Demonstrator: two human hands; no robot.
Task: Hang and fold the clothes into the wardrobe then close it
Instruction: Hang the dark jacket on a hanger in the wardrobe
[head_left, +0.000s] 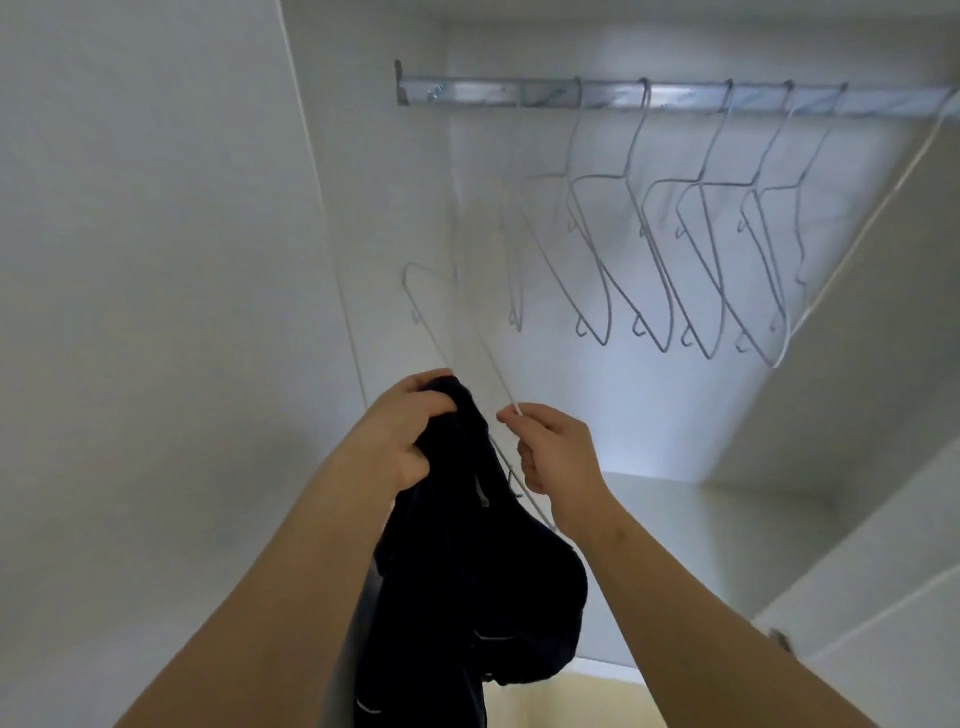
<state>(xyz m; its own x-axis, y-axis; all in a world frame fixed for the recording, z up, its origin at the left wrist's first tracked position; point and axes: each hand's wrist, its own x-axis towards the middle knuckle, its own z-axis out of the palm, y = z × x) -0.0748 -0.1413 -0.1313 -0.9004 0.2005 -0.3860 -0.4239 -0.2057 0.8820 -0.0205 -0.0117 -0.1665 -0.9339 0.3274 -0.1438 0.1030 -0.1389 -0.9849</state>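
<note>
A dark navy garment (467, 582) hangs down from my left hand (400, 436), which grips its top edge in front of the open white wardrobe. My right hand (556, 452) pinches the wire of a white hanger (447, 332) that is off the rail and points up and left; its lower end runs behind the garment. Higher up, a metal rail (675, 96) crosses the wardrobe and carries several empty white wire hangers (691, 260).
The wardrobe's white side wall (156, 260) stands close on the left. A white shelf (691, 545) lies below the hangers. The open door's edge (883, 597) is at the lower right, with a strip of pale yellow floor at the bottom.
</note>
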